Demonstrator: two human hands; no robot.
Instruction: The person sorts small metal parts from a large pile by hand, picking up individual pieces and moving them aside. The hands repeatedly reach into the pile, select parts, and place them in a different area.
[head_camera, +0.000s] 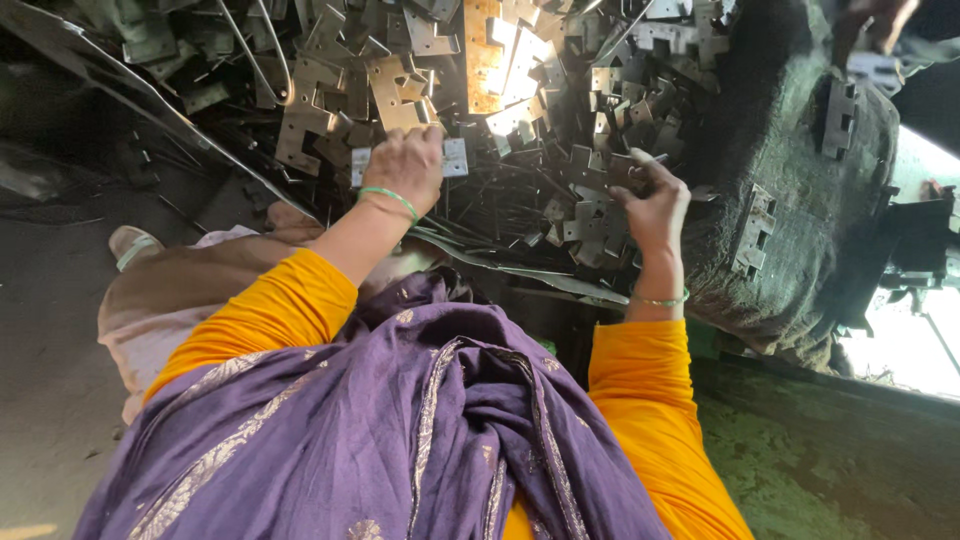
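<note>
A big heap of stamped metal hinge plates (520, 70) fills the top of the head view. My left hand (405, 165) rests on the near edge of the heap, fingers curled over a flat grey plate (455, 158) that sticks out on both sides of it. My right hand (652, 200) is a little to the right, fingers bent around a small dark plate (625, 172) at the heap's edge. Both wrists carry thin green bangles. Orange sleeves and a purple scarf (420, 430) cover the lower view.
A dark, grimy machine block (800, 200) stands to the right with a few hinge plates (755, 232) lying on it. Another person's hand (875, 20) shows at the top right corner. Thin metal strips (520, 262) lie below the heap. A sandalled foot (130, 245) rests at left.
</note>
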